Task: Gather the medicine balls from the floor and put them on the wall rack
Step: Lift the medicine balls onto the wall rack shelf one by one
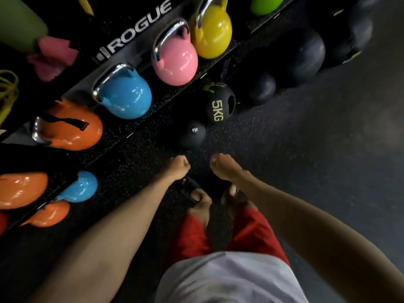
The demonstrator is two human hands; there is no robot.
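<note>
Dark medicine balls point(306, 55) blur into shadow (upper right); left hand point(178, 166) and right hand point(220, 164) curl empty.

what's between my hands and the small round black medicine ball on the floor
Nothing visible. The small black medicine ball lies on speckled rubber floor just ahead of the left hand and right hand. The larger black 5KG ball sits beyond it, not between.

Blue kettlebell point(125, 95), pink kettlebell point(175, 62), yellow kettlebell point(213, 33), orange kettlebell point(70, 130), speckled rubber floor point(306, 149)
</note>
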